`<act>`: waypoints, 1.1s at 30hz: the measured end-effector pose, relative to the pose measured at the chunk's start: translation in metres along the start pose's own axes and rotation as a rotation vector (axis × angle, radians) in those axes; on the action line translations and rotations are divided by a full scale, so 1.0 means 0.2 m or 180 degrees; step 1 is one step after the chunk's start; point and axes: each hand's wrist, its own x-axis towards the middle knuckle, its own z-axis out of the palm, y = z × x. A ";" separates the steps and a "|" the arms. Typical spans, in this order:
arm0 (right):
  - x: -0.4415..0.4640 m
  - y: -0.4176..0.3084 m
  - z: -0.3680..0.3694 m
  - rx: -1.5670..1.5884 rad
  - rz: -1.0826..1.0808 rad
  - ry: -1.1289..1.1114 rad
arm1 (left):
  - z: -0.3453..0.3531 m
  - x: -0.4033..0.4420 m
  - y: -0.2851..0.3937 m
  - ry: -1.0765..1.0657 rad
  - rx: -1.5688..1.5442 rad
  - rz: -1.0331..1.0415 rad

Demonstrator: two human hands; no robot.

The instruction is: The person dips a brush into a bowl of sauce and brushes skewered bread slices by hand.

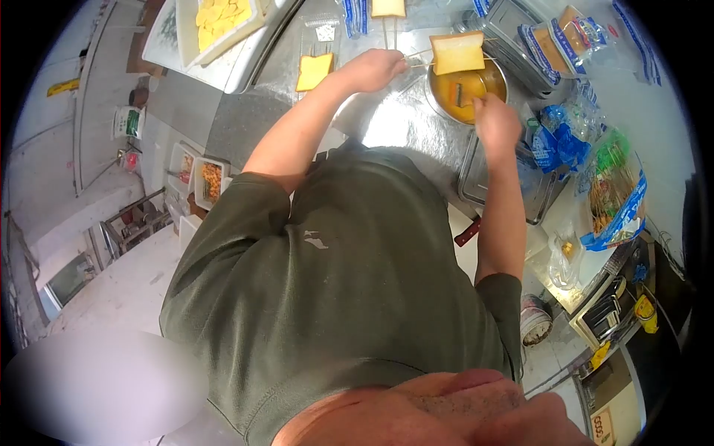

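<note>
At bowl [446,114]: left hand [378,70] clamps two skewers [421,65] (one bread slice [458,55]); right hand [497,123], brush [458,94].

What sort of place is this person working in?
It looks like a food-preparation kitchen, possibly a commercial one, though I can't be sure. The signs are the metal worktop, the skewered bread and the round pot of yellow liquid.

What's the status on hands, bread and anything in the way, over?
Left hand grips skewers through bread slice. Right hand holds brush in pot of yellow liquid. Slice hides part of pot opening from view.
</note>
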 end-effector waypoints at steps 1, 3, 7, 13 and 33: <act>0.04 -0.02 0.06 -0.0124 -0.0158 -0.0162 | 0.00 0.00 0.02 -0.0015 -0.0028 -0.0048; 0.07 -0.05 0.11 -0.0183 -0.0357 -0.0349 | -0.02 0.00 0.04 -0.0011 -0.0075 -0.0115; -0.03 0.05 0.04 0.1081 0.0050 0.0397 | 0.00 -0.01 0.03 0.0083 -0.0205 -0.0144; -0.19 0.23 0.15 0.4181 0.1379 0.1260 | 0.11 0.01 0.10 0.0049 -0.0244 -0.0126; -0.26 -0.04 0.08 0.5319 0.1737 0.0959 | 0.21 0.00 0.22 0.0080 -0.0132 -0.0039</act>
